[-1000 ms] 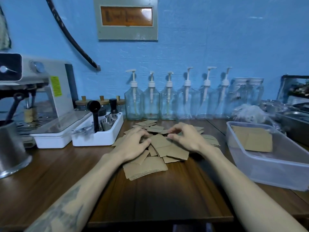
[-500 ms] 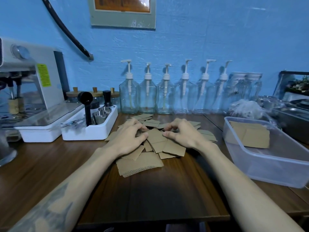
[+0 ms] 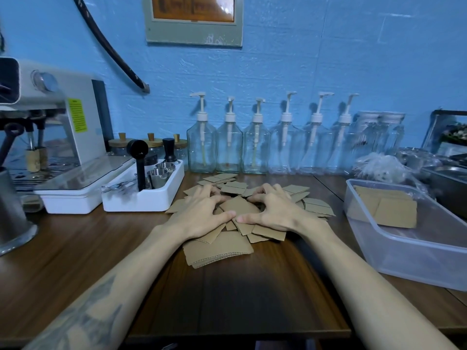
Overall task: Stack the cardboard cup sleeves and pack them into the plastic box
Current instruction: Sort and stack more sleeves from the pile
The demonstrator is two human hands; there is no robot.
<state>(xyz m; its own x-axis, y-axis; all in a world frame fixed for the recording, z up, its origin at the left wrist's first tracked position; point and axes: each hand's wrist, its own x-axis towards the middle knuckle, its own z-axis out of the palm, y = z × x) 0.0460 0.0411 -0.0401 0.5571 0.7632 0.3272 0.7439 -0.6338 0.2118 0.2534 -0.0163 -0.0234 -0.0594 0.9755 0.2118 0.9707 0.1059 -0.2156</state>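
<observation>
A loose pile of brown cardboard cup sleeves (image 3: 219, 251) lies on the wooden table's middle, spreading back toward the bottles. My left hand (image 3: 202, 213) and my right hand (image 3: 275, 210) sit on top of the pile, fingers curled down over the sleeves and thumbs almost touching at the front. One sleeve (image 3: 240, 205) shows between the two hands. The clear plastic box (image 3: 404, 238) stands at the right, holding a few flat sleeves (image 3: 389, 210) at its far end.
A white tray of metal cups and tools (image 3: 144, 200) is left of the pile, beside a white espresso machine (image 3: 63, 122) and a metal jug (image 3: 10, 218). Glass pump bottles (image 3: 228, 145) line the blue wall. Metal trays (image 3: 449, 173) and a plastic bag (image 3: 381, 168) sit behind the box.
Both hands have drawn closer together over the pile, and the thumbs have come nearly tip to tip. The sleeves under them are bunched a little tighter.
</observation>
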